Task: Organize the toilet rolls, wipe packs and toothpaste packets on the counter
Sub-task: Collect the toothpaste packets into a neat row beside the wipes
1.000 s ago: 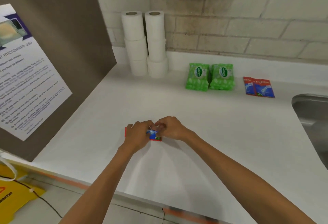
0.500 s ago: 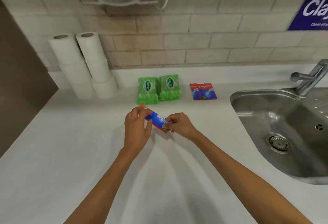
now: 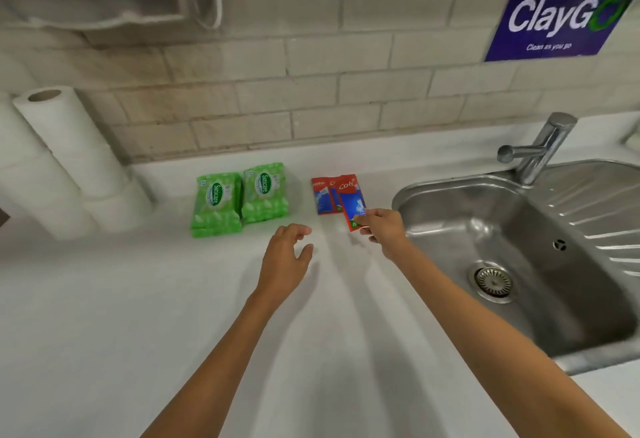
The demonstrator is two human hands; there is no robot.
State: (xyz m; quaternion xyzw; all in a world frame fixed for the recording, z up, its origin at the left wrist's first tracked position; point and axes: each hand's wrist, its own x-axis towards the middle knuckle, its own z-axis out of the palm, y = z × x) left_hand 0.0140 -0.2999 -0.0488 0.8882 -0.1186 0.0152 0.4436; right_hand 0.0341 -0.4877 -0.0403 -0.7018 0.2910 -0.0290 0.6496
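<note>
The white counter (image 3: pixel 138 316) runs wide in front of me, with the steel sink (image 3: pixel 450 183) sunk into it at my three o'clock. The toilet rolls (image 3: pixel 69 160) are stacked against the wall at ten o'clock, and the green wipe packs (image 3: pixel 216 202) sit side by side at about eleven. Just right of them, near twelve, two toothpaste packets (image 3: pixel 322 196) lie flat with their long sides touching, both running twelve to six.

The third packet (image 3: pixel 351 202) is in my right hand (image 3: pixel 382 229). My thumb and fingertips (image 3: pixel 363 221) are pinched on its near bottom corner, so it reaches away from them towards twelve. Its long axis almost matches the two that lie flat, with the top leaning a little towards eleven. Its left edge overlaps the nearer flat packet, and I cannot tell whether it is down on the counter yet.

My left hand (image 3: pixel 287 257) holds nothing, its fingers loose and apart. It is at eight o'clock from the right hand and further from the row. I judge the placing is the right hand's job: shift the packet slightly towards three, square it up and let go.
</note>
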